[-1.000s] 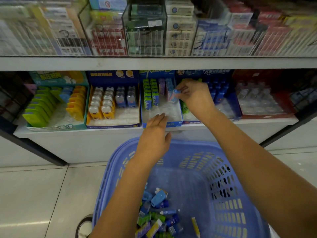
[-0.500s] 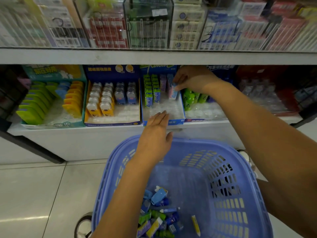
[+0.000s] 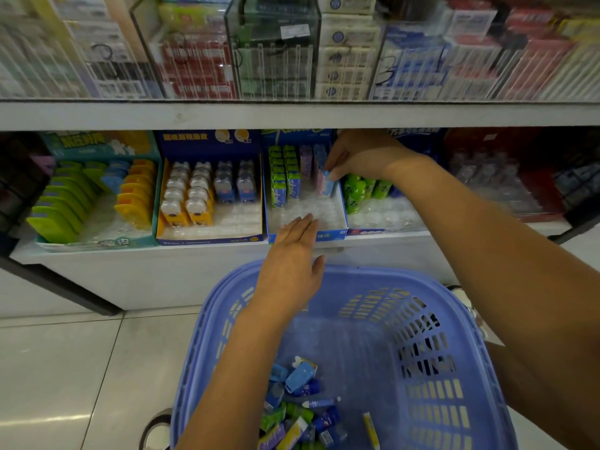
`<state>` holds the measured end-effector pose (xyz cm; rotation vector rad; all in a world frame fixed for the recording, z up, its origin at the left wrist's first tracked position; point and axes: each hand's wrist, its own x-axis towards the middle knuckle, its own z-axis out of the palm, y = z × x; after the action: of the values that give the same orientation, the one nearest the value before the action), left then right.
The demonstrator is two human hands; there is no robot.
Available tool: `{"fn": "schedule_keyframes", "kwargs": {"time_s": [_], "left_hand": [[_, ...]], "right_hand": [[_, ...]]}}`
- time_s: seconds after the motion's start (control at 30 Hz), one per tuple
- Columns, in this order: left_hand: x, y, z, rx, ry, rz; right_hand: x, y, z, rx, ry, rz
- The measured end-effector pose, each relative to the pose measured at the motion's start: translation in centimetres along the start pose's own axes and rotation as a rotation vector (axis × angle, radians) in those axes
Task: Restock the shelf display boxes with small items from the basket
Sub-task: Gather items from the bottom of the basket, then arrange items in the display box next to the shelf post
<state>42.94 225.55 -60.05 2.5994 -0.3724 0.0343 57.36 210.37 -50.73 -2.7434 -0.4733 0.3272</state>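
Observation:
A blue plastic basket (image 3: 431, 319) stands on the floor below the shelf, with several small blue, green and purple items (image 3: 297, 414) heaped in its near left corner. My right hand (image 3: 360, 154) reaches into the blue display box (image 3: 341, 233) on the lower shelf and pinches a small light-blue packet (image 3: 329, 185) at the front of the box's right row. My left hand (image 3: 292, 264) hovers flat with straight fingers over the box's front edge and the basket's far rim, holding nothing.
To the left stand a dark-blue box of white and grey items (image 3: 207, 196) and a teal box of green and yellow pieces (image 3: 78, 196). Green bottles (image 3: 360, 191) fill the box to the right. A glass-fronted upper shelf (image 3: 292, 115) overhangs.
My right hand has come left from the green-bottle box to the blue box's right row with the packet. My left hand has stayed almost still.

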Motion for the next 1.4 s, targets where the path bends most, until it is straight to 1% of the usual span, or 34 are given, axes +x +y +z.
{"fn": "schedule_keyframes", "kwargs": {"time_s": [0.17, 0.23, 0.3, 0.33, 0.37, 0.4, 0.43, 0.5, 0.57, 0.6, 0.67, 0.7, 0.77, 0.83, 0.97, 1.07, 1.1, 1.17, 1.23, 1.3, 1.4], "left_hand": [[0.1, 0.0, -0.1, -0.036, 0.012, 0.006], [-0.4, 0.3, -0.6, -0.145, 0.094, 0.005], [-1.0, 0.4, -0.9, -0.255, 0.266, 0.020], [-1.3, 0.3, -0.9, -0.277, 0.309, 0.018], [-1.5, 0.0, -0.7, -0.278, 0.292, 0.001], [-1.6, -0.4, -0.2, -0.261, 0.217, -0.037], [-1.7, -0.9, 0.5, -0.225, 0.100, -0.084], [-2.4, -1.9, 2.6, -0.123, -0.158, -0.186], [-3.9, -3.3, 5.5, -0.019, -0.403, -0.255], [-5.0, -4.1, 7.1, 0.022, -0.524, -0.286], [-7.1, -5.9, 10.0, 0.063, -0.735, -0.362], [-7.9, -6.8, 11.1, 0.070, -0.798, -0.402], [-8.9, -8.3, 12.5, 0.089, -0.861, -0.442], [-9.4, -9.2, 13.6, 0.108, -0.881, -0.441], [-10.1, -10.2, 15.2, 0.189, -0.839, -0.425], [-10.2, -10.5, 16.1, 0.310, -0.790, -0.377], [-10.3, -10.6, 16.4, 0.361, -0.776, -0.356], [-10.2, -10.8, 17.0, 0.446, -0.755, -0.329], [-9.8, -10.8, 17.6, 0.501, -0.758, -0.313], [-9.4, -10.9, 18.1, 0.517, -0.773, -0.323], [-8.9, -10.7, 18.4, 0.513, -0.770, -0.347]], "right_hand": [[0.3, -0.9, 0.4, -0.037, -0.001, 0.002], [-0.5, -1.5, 0.2, -0.055, 0.014, 0.014], [-2.1, -2.0, 0.2, -0.040, 0.126, 0.005], [-3.3, -2.2, 0.5, 0.022, 0.201, -0.007], [-4.8, -2.3, 1.2, 0.114, 0.264, -0.028], [-6.5, -2.3, 2.2, 0.190, 0.282, -0.050], [-8.1, -2.3, 3.6, 0.229, 0.242, -0.060], [-10.6, -1.6, 7.7, 0.239, 0.035, -0.022], [-12.4, -0.1, 12.7, 0.186, -0.209, 0.059], [-13.2, 0.7, 15.3, 0.167, -0.304, 0.103], [-14.2, 2.1, 20.5, 0.152, -0.419, 0.147], [-14.6, 2.5, 22.9, 0.150, -0.447, 0.148], [-14.5, 2.6, 27.2, 0.159, -0.467, 0.134], [-14.3, 2.4, 30.8, 0.138, -0.474, 0.089], [-14.1, 2.5, 35.1, -0.012, -0.451, -0.033], [-14.4, 3.3, 36.4, -0.028, -0.426, -0.035], [-14.5, 3.8, 36.5, 0.006, -0.419, -0.004], [-14.5, 4.7, 36.1, 0.178, -0.399, 0.118], [-14.5, 5.8, 34.6, 0.432, -0.401, 0.290], [-14.5, 6.7, 32.7, 0.695, -0.469, 0.440], [-14.5, 7.1, 30.0, 1.169, -0.560, 0.607]]}}
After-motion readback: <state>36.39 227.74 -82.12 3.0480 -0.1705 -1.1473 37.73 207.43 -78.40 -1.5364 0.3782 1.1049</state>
